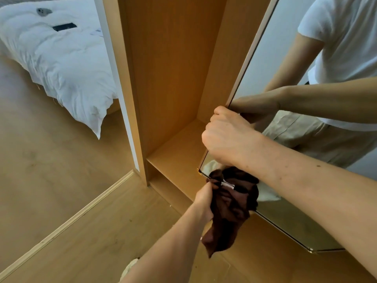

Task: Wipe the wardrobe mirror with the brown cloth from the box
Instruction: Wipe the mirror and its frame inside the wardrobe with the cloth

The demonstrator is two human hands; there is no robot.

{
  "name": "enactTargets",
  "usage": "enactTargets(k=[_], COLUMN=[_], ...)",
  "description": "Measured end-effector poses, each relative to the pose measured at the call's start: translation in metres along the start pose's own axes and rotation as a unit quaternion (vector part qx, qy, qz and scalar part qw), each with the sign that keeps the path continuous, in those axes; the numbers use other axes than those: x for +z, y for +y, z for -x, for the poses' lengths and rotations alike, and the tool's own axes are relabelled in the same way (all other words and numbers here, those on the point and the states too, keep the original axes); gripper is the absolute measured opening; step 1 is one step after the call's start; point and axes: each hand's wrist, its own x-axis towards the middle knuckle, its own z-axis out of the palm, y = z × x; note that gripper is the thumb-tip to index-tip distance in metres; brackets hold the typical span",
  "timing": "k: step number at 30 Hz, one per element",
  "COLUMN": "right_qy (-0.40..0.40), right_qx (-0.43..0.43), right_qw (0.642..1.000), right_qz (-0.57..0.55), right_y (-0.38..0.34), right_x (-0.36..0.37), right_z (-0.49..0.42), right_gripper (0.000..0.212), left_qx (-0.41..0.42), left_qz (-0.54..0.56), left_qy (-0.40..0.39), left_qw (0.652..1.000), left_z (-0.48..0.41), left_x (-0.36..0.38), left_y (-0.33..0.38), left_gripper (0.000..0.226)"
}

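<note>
- One brown cloth [228,209]
- One mirror [285,58]
- One wardrobe [173,68]
- Two hands: left [205,198], right [226,135]
- One bed [61,64]
- Two dark items on the bed: one grey [43,11], one black [64,27]

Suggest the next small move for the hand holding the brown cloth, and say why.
Probably lift the brown cloth onto the mirror glass: the left hand grips it bunched at the door's lower corner, while the right hand steadies the door edge.

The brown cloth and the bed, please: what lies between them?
In the head view, bare wooden floor and the open wardrobe's side panel separate the brown cloth from the bed.
</note>
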Motion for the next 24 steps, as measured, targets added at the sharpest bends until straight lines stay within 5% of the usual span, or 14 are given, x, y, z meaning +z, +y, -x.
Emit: enactTargets(k=[7, 12, 18, 24], right_qy=[0.013, -0.025, -0.045, -0.079], right_qx=[0.020, 0.021, 0.022, 0.031], right_qw=[1.000, 0.999, 0.999, 0.996], right_qz=[-0.011, -0.001, 0.006, 0.005], right_y=[0.003, 0.005, 0.003, 0.004], right_x=[0.004, 0.001, -0.005, -0.011], right_z=[-0.001, -0.004, -0.003, -0.002], right_gripper=[0.034, 0.038, 0.038, 0.017], left_qx=[0.045, 0.115, 0.162, 0.191], left_qz=[0.051, -0.044, -0.237, -0.238], left_qy=[0.082, 0.144, 0.078, -0.013], left_qw=[0.994, 0.982, 0.955, 0.952], left_z=[0.005, 0.006, 0.036, 0.066], left_x=[-0.011, -0.023, -0.010, 0.002], left_y=[0.028, 0.075, 0.090, 0.136], left_gripper=[0.029, 0.027, 0.020, 0.025])
